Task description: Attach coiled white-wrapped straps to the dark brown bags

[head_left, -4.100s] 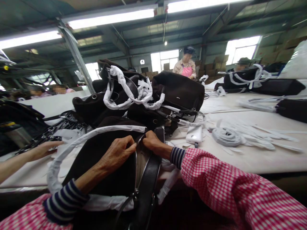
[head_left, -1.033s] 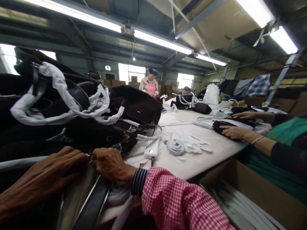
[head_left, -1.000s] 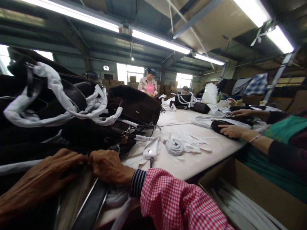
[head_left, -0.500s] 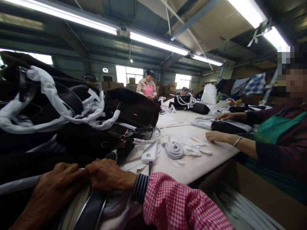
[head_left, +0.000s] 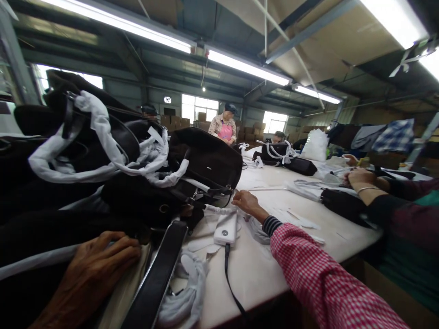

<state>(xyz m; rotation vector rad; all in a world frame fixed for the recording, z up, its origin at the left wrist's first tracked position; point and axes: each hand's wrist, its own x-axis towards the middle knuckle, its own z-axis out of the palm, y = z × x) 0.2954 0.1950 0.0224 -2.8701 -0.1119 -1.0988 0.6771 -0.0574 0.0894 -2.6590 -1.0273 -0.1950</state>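
Observation:
At the lower left, my left hand (head_left: 99,265) has its fingers curled over the edge of a black handbag (head_left: 82,224), beside a pale zipper tape. Out over the table is my right hand (head_left: 248,203), fingers bent and pressed together. What they hold, if anything, is too small to make out. Just below that hand lies a white power bank (head_left: 225,230) with a black cable, and a grey-white coiled strip (head_left: 258,230) is partly hidden under the wrist. A black strap (head_left: 156,274) with a bright edge crosses the front, next to white-wrapped cord (head_left: 187,292).
Black handbags (head_left: 206,155) with white-wrapped handles (head_left: 106,137) are piled high at left. Across the white table (head_left: 247,274), a co-worker's hands (head_left: 360,178) work near another black bag (head_left: 343,205). A person in a pink apron (head_left: 224,130) is farther back.
My right hand has left the bag and my left hand, reaching forward and right over the table. My left hand stays on the bag. The co-worker's hands have moved together, and the view has shifted.

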